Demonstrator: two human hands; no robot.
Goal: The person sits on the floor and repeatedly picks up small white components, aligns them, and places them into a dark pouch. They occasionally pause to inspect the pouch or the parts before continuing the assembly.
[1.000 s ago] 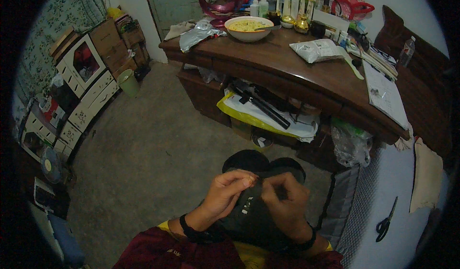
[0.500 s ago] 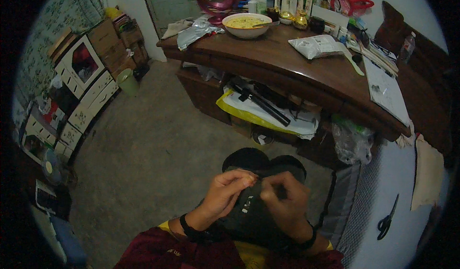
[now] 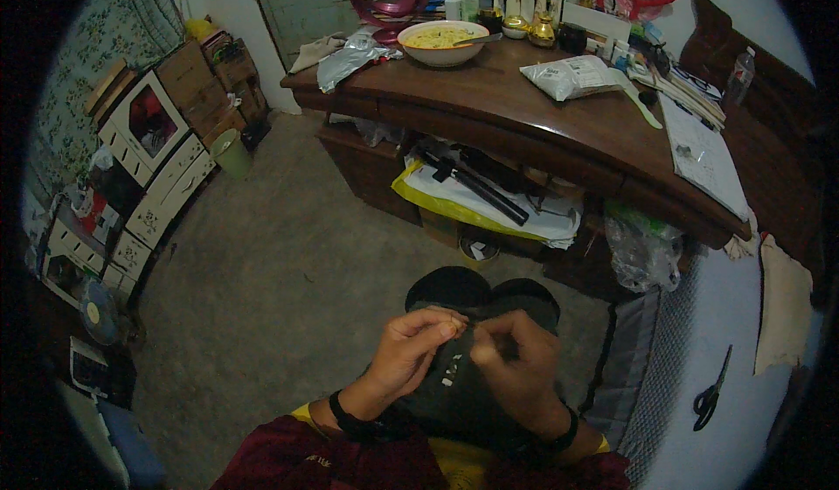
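both hands pinch at the top edge of a dark garment [image 3: 454,376] in the lap: left hand [image 3: 415,350] fingertips closed on something tiny, right hand [image 3: 516,359] curled tight beside it. seemingly hand-sewing mid-stitch; the next pull needs a steady grip on the fabric.

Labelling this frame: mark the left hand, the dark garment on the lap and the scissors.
left hand [image 3: 418,343], head view, on the back of the hand.
dark garment [image 3: 454,394], head view, on the cloth between the wrists.
scissors [image 3: 711,394], head view, on the handles.

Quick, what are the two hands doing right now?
Left hand: fingertips pinched shut over the dark cloth; what they grip is too small to tell.
Right hand: curled closed on the dark cloth.
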